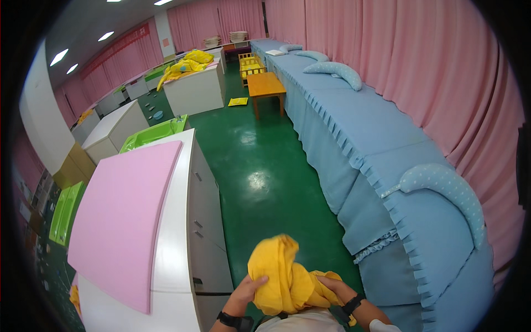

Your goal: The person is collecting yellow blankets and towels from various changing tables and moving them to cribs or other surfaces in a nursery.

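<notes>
A bunched yellow cloth [282, 276] is held in front of my body, above the green floor. My left hand [255, 286] grips its left side, the thumb lying on the fabric. On the other side, my right hand [333, 285] is closed on the cloth, with most of its fingers hidden in the folds. The cloth is crumpled, with one rounded end standing up and a loose edge by my right hand. What kind of cloth it is cannot be made out. Dark bands circle both wrists.
At left stands a white cabinet [207, 221] topped with a pink mat [124, 221], a green basin [155, 134] behind it. Along the right runs a blue-covered long table [381, 144] bearing a curved dotted pillow [442, 185]. Farther off are a wooden table [266, 84] and a yellow packet [238, 102].
</notes>
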`<state>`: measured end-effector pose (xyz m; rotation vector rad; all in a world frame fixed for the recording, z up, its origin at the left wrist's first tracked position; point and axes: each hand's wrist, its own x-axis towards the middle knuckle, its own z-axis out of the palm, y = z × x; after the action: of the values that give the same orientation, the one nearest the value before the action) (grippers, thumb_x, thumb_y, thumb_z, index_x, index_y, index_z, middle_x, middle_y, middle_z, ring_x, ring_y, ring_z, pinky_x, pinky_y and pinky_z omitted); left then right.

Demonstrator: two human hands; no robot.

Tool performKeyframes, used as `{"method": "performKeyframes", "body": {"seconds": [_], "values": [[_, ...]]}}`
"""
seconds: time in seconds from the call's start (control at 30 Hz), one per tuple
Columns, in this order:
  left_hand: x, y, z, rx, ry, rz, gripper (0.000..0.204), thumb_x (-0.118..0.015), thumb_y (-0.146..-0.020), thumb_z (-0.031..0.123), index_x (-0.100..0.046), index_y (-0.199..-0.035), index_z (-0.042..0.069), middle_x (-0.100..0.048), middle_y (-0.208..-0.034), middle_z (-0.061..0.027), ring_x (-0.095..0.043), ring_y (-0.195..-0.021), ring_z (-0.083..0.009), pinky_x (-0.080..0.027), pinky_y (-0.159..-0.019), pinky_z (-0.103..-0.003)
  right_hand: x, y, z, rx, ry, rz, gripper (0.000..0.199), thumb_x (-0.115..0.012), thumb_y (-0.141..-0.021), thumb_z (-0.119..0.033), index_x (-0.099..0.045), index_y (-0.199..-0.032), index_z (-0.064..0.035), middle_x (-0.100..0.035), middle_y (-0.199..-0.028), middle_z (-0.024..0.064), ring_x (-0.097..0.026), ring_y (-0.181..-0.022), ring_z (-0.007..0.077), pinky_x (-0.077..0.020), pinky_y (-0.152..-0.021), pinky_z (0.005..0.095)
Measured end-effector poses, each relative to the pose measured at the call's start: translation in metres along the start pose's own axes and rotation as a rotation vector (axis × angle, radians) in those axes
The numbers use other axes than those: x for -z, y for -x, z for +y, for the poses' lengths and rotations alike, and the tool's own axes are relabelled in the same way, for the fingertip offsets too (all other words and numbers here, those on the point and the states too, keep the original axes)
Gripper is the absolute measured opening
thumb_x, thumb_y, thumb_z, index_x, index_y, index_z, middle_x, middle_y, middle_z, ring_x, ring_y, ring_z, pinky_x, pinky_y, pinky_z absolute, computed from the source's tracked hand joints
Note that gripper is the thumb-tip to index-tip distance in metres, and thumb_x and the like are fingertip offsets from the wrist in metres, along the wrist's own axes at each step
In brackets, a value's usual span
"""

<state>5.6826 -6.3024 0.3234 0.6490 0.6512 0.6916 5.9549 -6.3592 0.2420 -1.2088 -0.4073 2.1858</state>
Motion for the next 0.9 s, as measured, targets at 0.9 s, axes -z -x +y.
{"method": "performKeyframes", "body": {"seconds": [0.9], "values": [[0.339, -0.581, 0.297, -0.278, -0.06, 0.478, 0.026, -0.047, -0.094, 0.018, -0.046, -0.115, 0.002, -0.057, -0.104, -0.0108, -0.056, -0.09, -0.0164, -0.048, -0.075, -0.031, -0.041, -0.5, -0.637, 0.586, 1.154, 0.023, 0.049, -0.071, -0.075, -0.033, -0.055, -0.108, 0.0009, -0.064, -0.097, 0.0193, -0.062, -0.09, 0.0312, -0.0478, -0.079, 0.0365]]}}
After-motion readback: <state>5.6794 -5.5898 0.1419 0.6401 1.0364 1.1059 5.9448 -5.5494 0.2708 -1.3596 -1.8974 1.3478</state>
